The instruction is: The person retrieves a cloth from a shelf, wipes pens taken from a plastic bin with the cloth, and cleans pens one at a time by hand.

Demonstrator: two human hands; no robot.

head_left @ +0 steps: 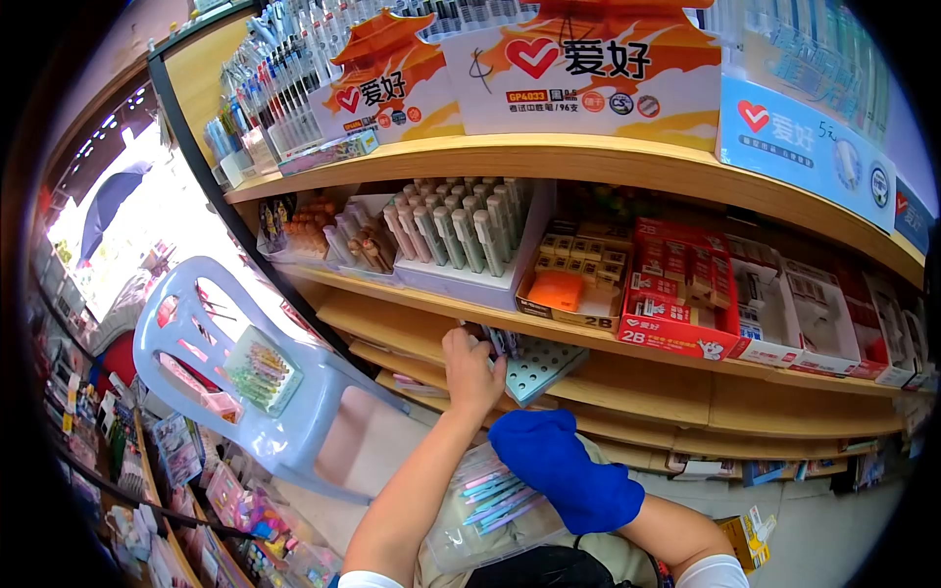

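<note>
Over the lower shelf, my left hand (pixel 475 374) is closed around a few dark, slim pens (pixel 502 340), partly hidden by its fingers. Right beside them is a pale teal pen stand (pixel 542 368) with rows of round holes. A bright blue cloth (pixel 564 470) covers my right hand completely, so its fingers are hidden; the cloth's tip is just below the stand. On my lap, under my arms, lies a clear plastic box (pixel 446 534) with several pastel pens (pixel 500 500) in it.
Above, a wooden shelf (pixel 627 343) carries a box of capped pens (pixel 461 220) and red eraser boxes (pixel 676 294). Pen displays (pixel 588 73) fill the top shelf. At left stands a light blue plastic chair (pixel 294 431) holding a tub of pens (pixel 260 377). A yellow box (pixel 747 541) is on the floor.
</note>
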